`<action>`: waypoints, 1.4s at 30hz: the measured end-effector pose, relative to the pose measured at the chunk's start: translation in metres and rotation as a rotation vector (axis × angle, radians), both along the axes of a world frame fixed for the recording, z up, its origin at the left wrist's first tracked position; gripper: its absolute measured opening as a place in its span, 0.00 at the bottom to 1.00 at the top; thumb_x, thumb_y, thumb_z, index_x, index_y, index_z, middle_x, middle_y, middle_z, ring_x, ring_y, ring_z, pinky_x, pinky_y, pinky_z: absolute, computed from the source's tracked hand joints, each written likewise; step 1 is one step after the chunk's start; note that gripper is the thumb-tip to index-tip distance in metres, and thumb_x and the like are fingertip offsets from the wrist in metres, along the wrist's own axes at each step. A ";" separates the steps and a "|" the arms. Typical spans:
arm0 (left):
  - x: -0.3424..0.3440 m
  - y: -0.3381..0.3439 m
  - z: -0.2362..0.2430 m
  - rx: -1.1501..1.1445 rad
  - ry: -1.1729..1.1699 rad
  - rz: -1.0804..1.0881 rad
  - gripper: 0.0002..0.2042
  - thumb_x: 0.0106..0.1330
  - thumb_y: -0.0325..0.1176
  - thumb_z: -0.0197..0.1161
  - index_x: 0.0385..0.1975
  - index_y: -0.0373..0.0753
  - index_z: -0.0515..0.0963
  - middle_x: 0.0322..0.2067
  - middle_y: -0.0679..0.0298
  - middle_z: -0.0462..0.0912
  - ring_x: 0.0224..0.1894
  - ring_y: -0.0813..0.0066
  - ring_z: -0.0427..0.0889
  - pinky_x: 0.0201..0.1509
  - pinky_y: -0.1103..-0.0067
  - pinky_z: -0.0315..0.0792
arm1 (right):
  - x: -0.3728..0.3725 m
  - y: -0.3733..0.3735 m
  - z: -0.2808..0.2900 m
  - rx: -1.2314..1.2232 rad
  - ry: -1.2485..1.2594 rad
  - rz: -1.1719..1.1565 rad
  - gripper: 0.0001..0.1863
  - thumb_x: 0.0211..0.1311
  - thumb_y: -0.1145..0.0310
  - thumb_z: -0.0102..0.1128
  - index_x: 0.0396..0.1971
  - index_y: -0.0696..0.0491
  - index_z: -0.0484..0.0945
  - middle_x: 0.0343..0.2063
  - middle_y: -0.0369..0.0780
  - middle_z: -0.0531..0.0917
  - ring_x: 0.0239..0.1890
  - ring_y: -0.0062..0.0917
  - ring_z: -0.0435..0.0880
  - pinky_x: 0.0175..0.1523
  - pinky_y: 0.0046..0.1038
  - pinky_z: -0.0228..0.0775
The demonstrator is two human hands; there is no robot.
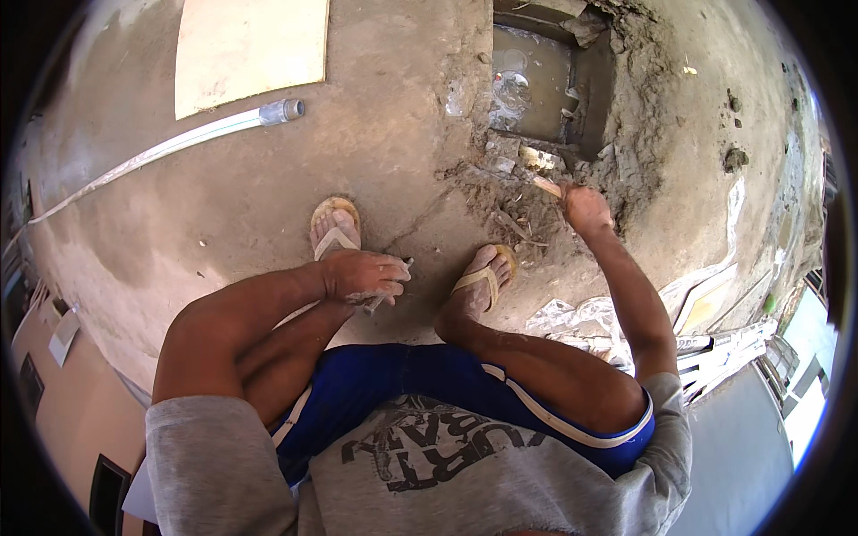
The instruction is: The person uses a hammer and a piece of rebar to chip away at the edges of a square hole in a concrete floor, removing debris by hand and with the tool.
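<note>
My right hand [587,210] is closed round the wooden handle of a small trowel [546,186]. Its grey blade points left, low over loose wet mortar [527,214] at the near edge of a square pit [593,103]. Murky water [541,80] stands in the pit, and rough mortar is heaped along its right side. Over my left knee, my left hand [366,275] hangs with its fingers curled together. A small dark bit shows at the fingertips, too little to name.
A pale board [250,54] lies on the ground at the far left, with a long white pipe [179,143] in front of it. My sandalled feet [335,223] stand on the concrete. Crumpled white sheeting [581,317] and stacked scraps [728,348] lie at the right.
</note>
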State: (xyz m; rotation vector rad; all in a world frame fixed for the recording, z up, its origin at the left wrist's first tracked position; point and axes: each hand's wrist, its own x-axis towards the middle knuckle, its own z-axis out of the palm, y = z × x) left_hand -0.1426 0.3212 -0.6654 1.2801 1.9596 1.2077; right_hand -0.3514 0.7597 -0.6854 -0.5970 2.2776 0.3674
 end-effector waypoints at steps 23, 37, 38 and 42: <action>-0.001 0.000 0.007 -0.017 -0.028 -0.006 0.15 0.64 0.39 0.62 0.47 0.41 0.78 0.57 0.56 0.75 0.64 0.54 0.72 0.65 0.67 0.72 | -0.023 -0.010 0.047 -0.755 0.283 -0.318 0.13 0.56 0.70 0.62 0.42 0.54 0.79 0.29 0.49 0.85 0.31 0.44 0.87 0.37 0.39 0.81; 0.007 -0.003 0.003 -0.053 -0.055 -0.005 0.15 0.65 0.38 0.58 0.49 0.42 0.79 0.60 0.60 0.75 0.68 0.57 0.69 0.66 0.68 0.71 | -0.028 -0.039 0.063 -0.936 0.233 -0.373 0.12 0.63 0.70 0.56 0.46 0.53 0.76 0.33 0.45 0.87 0.35 0.43 0.87 0.39 0.39 0.80; 0.006 -0.003 0.002 -0.047 -0.049 -0.009 0.15 0.65 0.38 0.58 0.49 0.42 0.79 0.60 0.60 0.75 0.68 0.57 0.69 0.66 0.68 0.71 | -0.024 -0.016 0.052 -0.930 0.241 -0.374 0.12 0.63 0.70 0.56 0.46 0.53 0.76 0.33 0.45 0.87 0.35 0.43 0.87 0.39 0.39 0.80; 0.003 -0.004 0.000 -0.013 0.001 -0.002 0.14 0.65 0.36 0.57 0.49 0.42 0.78 0.61 0.59 0.75 0.68 0.56 0.69 0.65 0.67 0.72 | -0.044 0.007 0.042 0.087 0.016 0.048 0.14 0.63 0.69 0.57 0.49 0.51 0.75 0.35 0.45 0.87 0.37 0.43 0.87 0.43 0.41 0.81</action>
